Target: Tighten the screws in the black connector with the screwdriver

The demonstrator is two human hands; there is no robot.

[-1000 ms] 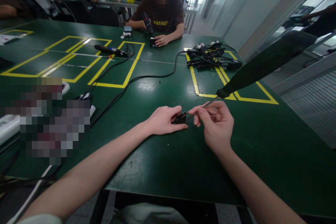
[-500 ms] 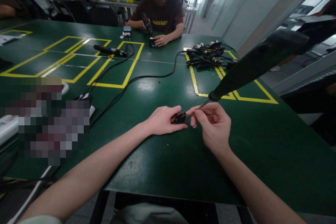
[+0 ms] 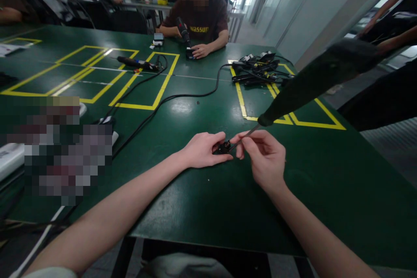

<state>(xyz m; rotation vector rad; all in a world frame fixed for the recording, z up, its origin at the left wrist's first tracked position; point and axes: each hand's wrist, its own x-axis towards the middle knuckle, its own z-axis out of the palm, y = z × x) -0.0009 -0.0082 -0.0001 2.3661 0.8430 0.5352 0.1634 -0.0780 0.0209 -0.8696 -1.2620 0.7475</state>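
Observation:
My left hand (image 3: 202, 149) rests on the green table, its fingers and thumb closed around a small black part (image 3: 223, 147) whose exact kind I cannot make out. A hint of copper colour shows near the part's upper edge. Between thumb and fingers, my right hand (image 3: 265, 156) pinches the thin metal shaft of a screwdriver (image 3: 293, 89). Its long dark handle slants up toward the upper right. The shaft's lower end reaches the black part, though fingers partly hide the tip.
Black cables lie heaped (image 3: 260, 68) inside yellow tape at the right. Another screwdriver-like tool (image 3: 137, 63) lies at the left, trailing a black cord (image 3: 187, 95). Across the table (image 3: 182, 204), a person (image 3: 203, 17) holds a power screwdriver (image 3: 183, 31). White power strips lie at the left.
My hands, the black part and the screwdriver stay almost in place; the handle shifts very slightly. At the far right, a standing person's arms and dark legs have come further into view.

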